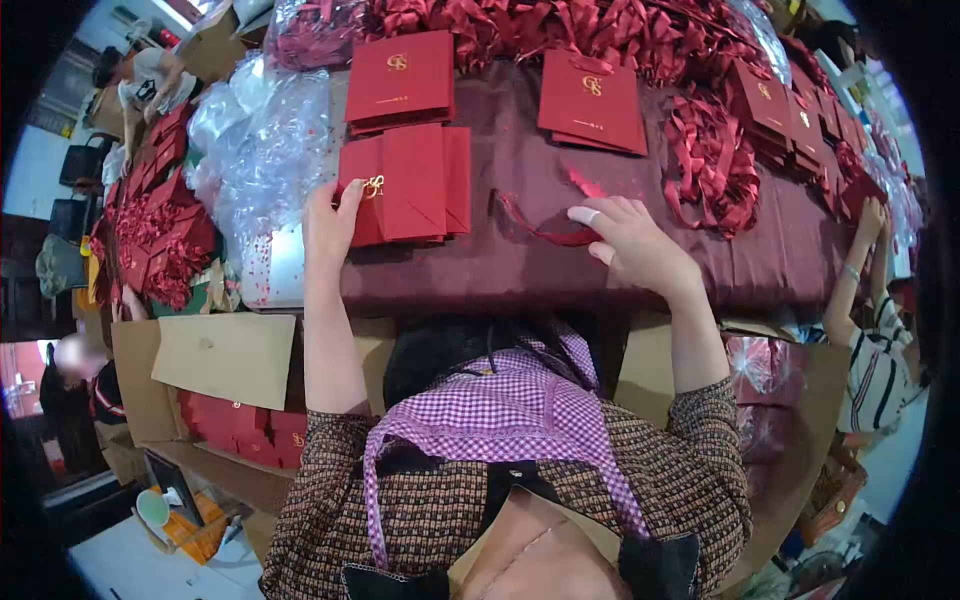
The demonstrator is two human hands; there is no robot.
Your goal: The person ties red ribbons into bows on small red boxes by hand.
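Note:
My left hand [332, 222] is at the left edge of a red paper gift bag [412, 205] with a gold emblem, thumb on its front and fingers at its side. That bag lies on others, fanned slightly to the right. My right hand [640, 243], a white wrap around one finger, has a dark red ribbon [545, 232] running in between its thumb and forefinger. A brighter red ribbon end [583, 180] shows just above the fingers. Behind lie two more stacks, a left bag stack [400, 85] and a right bag stack [592, 100].
A ribbon bundle [712, 165] lies right on the dark red tablecloth [480, 275]. More ribbons [600, 30] pile along the back, clear plastic [265, 140] at left. Cardboard boxes [225, 355] flank my lap. Co-workers handle red bags at both sides.

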